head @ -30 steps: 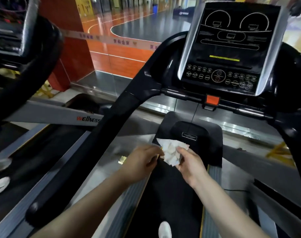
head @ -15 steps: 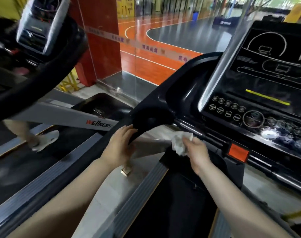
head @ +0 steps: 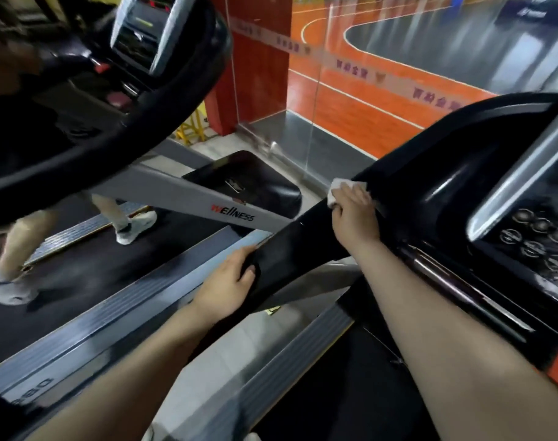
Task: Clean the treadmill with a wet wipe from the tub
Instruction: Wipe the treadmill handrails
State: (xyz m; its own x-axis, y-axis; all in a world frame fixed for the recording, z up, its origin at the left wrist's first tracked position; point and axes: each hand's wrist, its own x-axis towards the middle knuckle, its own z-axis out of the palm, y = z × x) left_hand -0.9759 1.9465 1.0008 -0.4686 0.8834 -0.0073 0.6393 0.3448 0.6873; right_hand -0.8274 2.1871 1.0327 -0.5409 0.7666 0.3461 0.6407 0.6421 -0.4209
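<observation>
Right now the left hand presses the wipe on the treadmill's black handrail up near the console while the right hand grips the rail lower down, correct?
Not quite: the hands are swapped. In the head view the right hand presses the white wipe on the black handrail up near the console, while the left hand grips the rail lower down.

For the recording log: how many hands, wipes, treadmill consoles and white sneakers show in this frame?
Hands: 2, the left hand gripping the black handrail and the right hand pressing the wipe on it
Wipes: 1, the white wipe
Consoles: 2, the near console and the far console
White sneakers: 2, sneaker and sneaker
Total: 7
</observation>
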